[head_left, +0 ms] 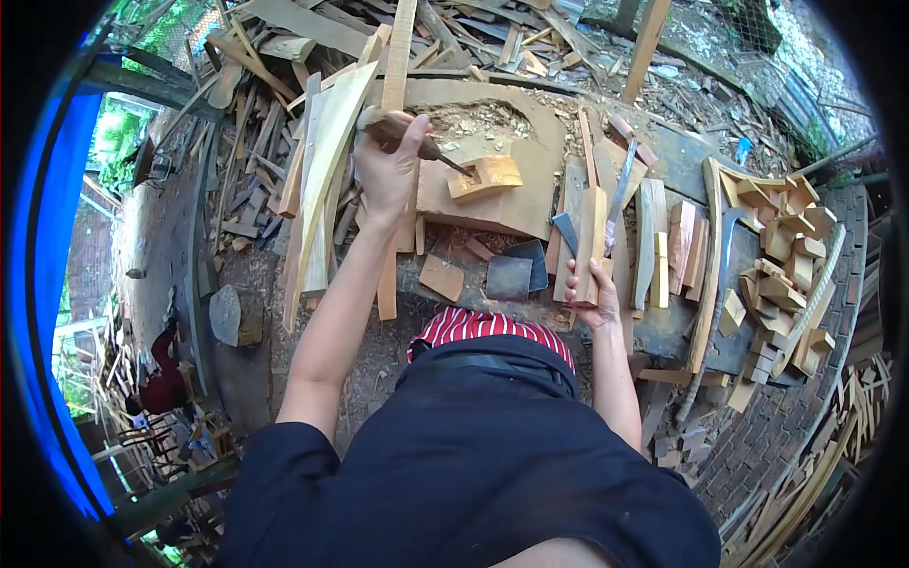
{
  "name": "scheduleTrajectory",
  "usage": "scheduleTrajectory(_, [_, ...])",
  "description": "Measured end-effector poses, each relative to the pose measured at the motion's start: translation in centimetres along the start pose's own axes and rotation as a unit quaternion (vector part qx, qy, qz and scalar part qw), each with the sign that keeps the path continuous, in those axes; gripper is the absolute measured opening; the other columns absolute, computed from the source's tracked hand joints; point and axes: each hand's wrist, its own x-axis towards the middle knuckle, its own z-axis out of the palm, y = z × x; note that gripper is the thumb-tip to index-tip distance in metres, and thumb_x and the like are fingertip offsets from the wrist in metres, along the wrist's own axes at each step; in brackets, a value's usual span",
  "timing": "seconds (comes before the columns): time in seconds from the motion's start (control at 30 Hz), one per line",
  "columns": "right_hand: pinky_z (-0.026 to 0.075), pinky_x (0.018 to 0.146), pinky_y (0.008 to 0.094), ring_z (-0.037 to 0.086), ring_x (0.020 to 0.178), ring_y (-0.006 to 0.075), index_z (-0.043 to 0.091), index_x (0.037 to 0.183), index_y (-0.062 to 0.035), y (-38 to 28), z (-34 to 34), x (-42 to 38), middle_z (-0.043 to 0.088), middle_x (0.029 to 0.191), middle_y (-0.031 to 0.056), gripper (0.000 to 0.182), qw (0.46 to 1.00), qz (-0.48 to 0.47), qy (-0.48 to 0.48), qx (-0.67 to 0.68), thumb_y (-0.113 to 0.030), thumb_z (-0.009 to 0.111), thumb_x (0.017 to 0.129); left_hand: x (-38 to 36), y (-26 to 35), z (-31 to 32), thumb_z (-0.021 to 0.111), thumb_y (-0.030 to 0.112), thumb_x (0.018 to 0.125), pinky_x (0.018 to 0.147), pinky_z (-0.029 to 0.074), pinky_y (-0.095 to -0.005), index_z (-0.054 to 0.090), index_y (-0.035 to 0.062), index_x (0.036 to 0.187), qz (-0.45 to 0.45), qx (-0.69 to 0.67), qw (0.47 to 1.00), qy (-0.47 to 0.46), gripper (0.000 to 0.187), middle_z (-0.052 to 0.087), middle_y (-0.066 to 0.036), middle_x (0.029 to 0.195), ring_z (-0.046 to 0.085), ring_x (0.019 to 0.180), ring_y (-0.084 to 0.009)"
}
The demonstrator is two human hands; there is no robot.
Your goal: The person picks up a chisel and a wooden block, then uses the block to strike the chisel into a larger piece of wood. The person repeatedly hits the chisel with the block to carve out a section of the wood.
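My left hand (388, 175) is closed around the wooden handle of a chisel (428, 150). The narrow end of the chisel points down to the right and reaches the slot of a small, pale wooden block (497, 176). That block rests on a broad wooden work block (450, 202) with a rough, chip-filled hollow. On the other side, my right hand (598, 295) grips the near end of a long square-edged piece of wood (593, 227). Its fingers wrap around the wood from both sides.
Wood strips (333, 180) lean left of the work block. Right of my right hand lie cut pieces (680, 241), a curved metal blade (727, 251) and a heap of small blocks (786, 270). A square metal plate (509, 277) sits near my waist. Scrap wood (312, 28) is piled behind.
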Motion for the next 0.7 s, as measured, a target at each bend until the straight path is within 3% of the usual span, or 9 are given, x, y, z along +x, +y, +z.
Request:
scheduleTrajectory(0.07, [0.051,0.056,0.0323,0.06,0.071,0.0166,0.051,0.113,-0.0057,0.6,0.8,-0.2,0.061,0.095,0.0081,0.036,1.0,-0.007,0.004,-0.009,-0.027,0.066,0.089,0.7,-1.2,0.3,0.069,0.015,0.09,0.073,0.05,-0.025,0.062,0.0031,0.093,0.018,0.053,0.996,-0.069,0.014,0.067,-0.004,0.083,0.063,0.077,-0.0101])
scheduleTrajectory(0.2, [0.049,0.053,0.0294,0.057,0.068,0.0153,0.047,0.117,-0.0067,0.9,1.6,-1.0,0.061,0.094,0.0076,0.037,0.997,-0.02,0.042,-0.056,-0.025,0.065,0.09,0.9,-2.3,1.3,0.071,0.019,0.089,0.069,0.047,-0.023,0.063,0.0062,0.093,-0.014,0.021,0.989,-0.146,0.015,0.063,0.001,0.081,0.058,0.075,-0.0068])
scheduleTrajectory(0.57, [0.05,0.051,0.0296,0.058,0.065,0.0161,0.05,0.111,-0.0045,1.8,3.4,-1.4,0.06,0.088,0.0067,0.035,0.994,-0.061,0.082,-0.035,-0.029,0.065,0.091,2.7,-5.5,3.0,0.078,0.014,0.082,0.061,0.045,-0.0202,0.063,0.0077,0.088,-0.072,-0.097,0.975,-0.186,0.017,0.062,0.005,0.077,0.055,0.068,-0.0031])
scheduleTrajectory(0.7, [0.049,0.05,0.0293,0.057,0.065,0.0162,0.05,0.111,-0.0052,1.6,5.4,-1.1,0.06,0.088,0.0069,0.035,0.991,-0.069,0.091,-0.071,-0.028,0.065,0.09,3.1,-6.2,4.3,0.083,0.02,0.076,0.071,0.05,-0.0235,0.066,0.0062,0.09,-0.057,-0.083,0.973,-0.209,0.026,0.067,0.003,0.081,0.059,0.075,-0.0041])
